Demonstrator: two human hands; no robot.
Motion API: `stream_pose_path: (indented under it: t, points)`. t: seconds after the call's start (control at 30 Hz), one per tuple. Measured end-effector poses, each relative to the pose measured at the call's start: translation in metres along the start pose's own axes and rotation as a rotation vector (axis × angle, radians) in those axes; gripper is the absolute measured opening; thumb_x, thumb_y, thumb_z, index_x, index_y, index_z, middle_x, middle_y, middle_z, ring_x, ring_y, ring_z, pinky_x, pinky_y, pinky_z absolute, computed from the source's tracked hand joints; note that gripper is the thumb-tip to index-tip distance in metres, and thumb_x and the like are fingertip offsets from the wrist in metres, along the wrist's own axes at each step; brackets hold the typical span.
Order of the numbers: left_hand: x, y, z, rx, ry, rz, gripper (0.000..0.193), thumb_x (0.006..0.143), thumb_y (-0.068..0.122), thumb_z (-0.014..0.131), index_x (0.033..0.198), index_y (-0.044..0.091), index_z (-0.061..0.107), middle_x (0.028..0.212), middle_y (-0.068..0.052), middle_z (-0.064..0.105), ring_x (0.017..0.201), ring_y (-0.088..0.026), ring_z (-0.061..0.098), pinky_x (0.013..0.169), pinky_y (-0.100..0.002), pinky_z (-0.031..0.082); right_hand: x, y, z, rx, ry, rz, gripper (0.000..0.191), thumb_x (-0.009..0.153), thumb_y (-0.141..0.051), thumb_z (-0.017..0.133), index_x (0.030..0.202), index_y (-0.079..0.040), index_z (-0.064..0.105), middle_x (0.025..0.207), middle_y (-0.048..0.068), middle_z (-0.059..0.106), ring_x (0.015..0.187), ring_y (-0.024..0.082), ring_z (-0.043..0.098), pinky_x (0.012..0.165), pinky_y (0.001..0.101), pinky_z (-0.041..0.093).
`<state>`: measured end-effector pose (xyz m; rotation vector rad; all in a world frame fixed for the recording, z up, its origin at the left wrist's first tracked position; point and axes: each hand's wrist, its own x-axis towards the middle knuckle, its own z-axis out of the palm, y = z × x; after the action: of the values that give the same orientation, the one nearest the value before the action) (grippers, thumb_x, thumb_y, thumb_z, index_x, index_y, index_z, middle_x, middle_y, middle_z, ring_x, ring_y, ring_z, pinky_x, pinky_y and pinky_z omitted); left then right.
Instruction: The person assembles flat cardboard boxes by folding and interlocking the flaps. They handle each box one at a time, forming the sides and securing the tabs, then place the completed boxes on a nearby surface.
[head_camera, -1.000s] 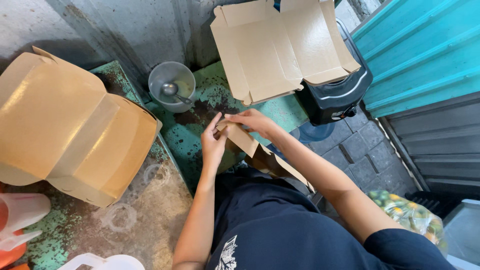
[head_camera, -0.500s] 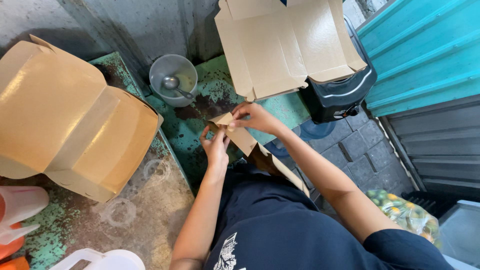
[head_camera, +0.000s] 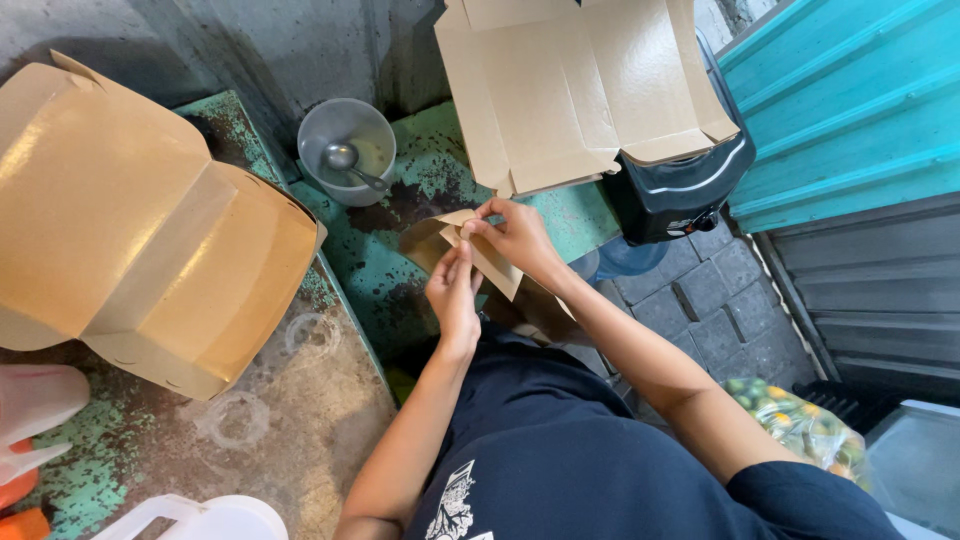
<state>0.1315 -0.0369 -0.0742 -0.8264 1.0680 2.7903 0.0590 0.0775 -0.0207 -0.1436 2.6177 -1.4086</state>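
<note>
Grip: both my hands pinch a flat brown cardboard blank (head_camera: 487, 262); my left hand (head_camera: 455, 292) closes thumb and fingers on its lower edge, my right hand (head_camera: 517, 238) pinches its upper corner at 12 o'clock.
Where it is: held in the air just in front of my chest, above the green worn desk (head_camera: 380, 275), not resting on it.
Long axis: runs from about 10 o'clock to 4 o'clock; the folded upper tip points toward 10 o'clock, the lower end tucks down toward my lap and is partly hidden by my right forearm.
Doing it well: I judge the fold wants both pinches close to the crease, thumbs pressing along it, so the flap bends straight and does not tear.
Around: a finished open box (head_camera: 150, 220) at 9 o'clock; another opened box (head_camera: 580, 90) at 1 o'clock, on a black appliance (head_camera: 680, 185); a grey bowl (head_camera: 345, 150) with a spoon (head_camera: 350, 165) at 11 o'clock.
</note>
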Motion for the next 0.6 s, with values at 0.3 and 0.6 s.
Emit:
stream_pose_path:
  t: [0.3,0.6]
  points:
    - [0.007,-0.005,-0.005,-0.053,0.043,0.048,0.037,0.097,0.032,0.07,0.11,-0.002,0.073,0.102,-0.007,0.073,0.091,-0.013,0.068,0.086,-0.03,0.058,-0.002,-0.014,-0.003,0.116,-0.002,0.018,0.029,0.094,-0.026,0.076,0.099,0.002,0.07,0.09,0.008,0.079,0.081,0.011,0.077,0.066,0.0266,0.059]
    - [0.007,0.0,-0.002,-0.106,-0.016,0.096,0.026,0.099,0.03,0.07,0.098,0.004,0.069,0.089,0.001,0.066,0.079,-0.005,0.059,0.072,-0.022,0.05,0.001,-0.012,-0.008,0.123,-0.066,0.002,0.029,0.09,-0.026,0.079,0.096,0.002,0.071,0.088,0.008,0.077,0.085,0.012,0.076,0.069,0.028,0.058]
